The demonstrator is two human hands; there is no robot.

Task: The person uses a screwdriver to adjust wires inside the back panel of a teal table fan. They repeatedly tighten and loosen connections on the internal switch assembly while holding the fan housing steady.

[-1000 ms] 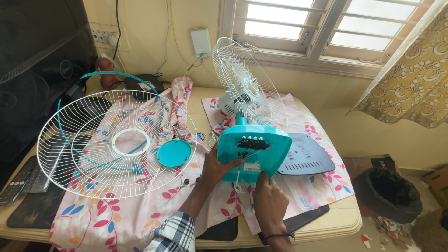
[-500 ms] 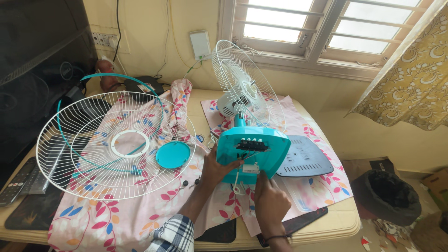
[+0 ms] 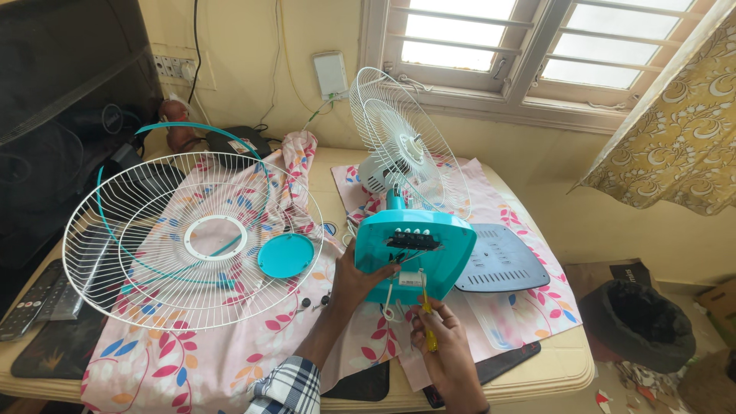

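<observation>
I'm at the teal fan base (image 3: 418,257), tipped up on the worktop (image 3: 537,376). My left hand (image 3: 360,280) clasps its edge; my right hand (image 3: 441,345) is closed round a yellow screwdriver (image 3: 424,310), tip at the underside. Next, I judge, needs a steady, square tip.

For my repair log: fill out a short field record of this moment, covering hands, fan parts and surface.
left hand: grips the edge of the teal fan base, underside up
right hand: holds a yellow-handled screwdriver at the base
rear guard: upright behind the base, on the motor
front guard: lying flat on the floral cloth
teal round cap: beside the front guard
grey base plate: to the right of the base
</observation>
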